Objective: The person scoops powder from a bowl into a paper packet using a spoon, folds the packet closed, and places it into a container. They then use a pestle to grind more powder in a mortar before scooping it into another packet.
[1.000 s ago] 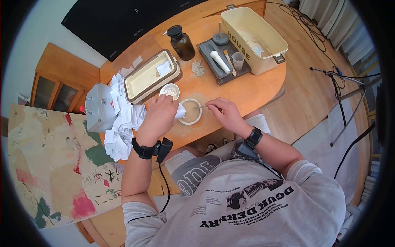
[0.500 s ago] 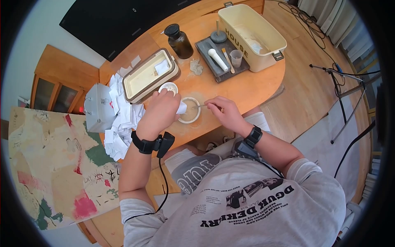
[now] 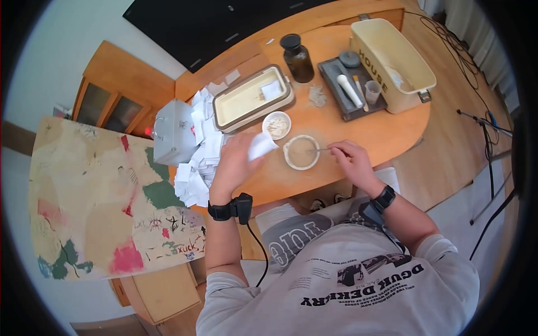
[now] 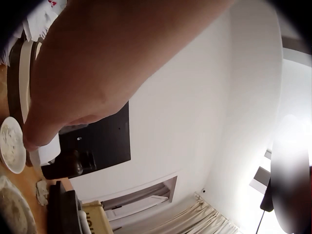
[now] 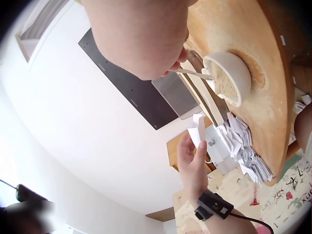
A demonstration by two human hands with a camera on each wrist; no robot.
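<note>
My left hand (image 3: pixel 236 161) pinches a folded white paper (image 3: pixel 261 146), held to the left of the mortar-like white bowl (image 3: pixel 287 161). In the right wrist view the paper (image 5: pixel 197 130) stands up like an open pouch between thumb and fingers. My right hand (image 3: pixel 355 161) pinches the handle of a thin small spoon (image 3: pixel 324 149), whose tip reaches over the bowl's rim. Pale beige powder (image 5: pixel 223 82) fills much of that bowl. Just behind it stands a smaller white bowl (image 3: pixel 277 113) containing whitish flakes.
A heap of folded papers (image 3: pixel 197 179) lies at the left by a silver case (image 3: pixel 174 133). Farther back are a cream tray (image 3: pixel 232 112), a dark jar (image 3: pixel 298 59), a black tray (image 3: pixel 358 116) with a white pestle (image 3: pixel 348 89), and a cream bin (image 3: pixel 412 98).
My left hand has drawn the paper leftward, away from the powder bowl's rim, uncovering the smaller bowl. The right hand keeps the spoon at the bowl. The head view has shifted.
</note>
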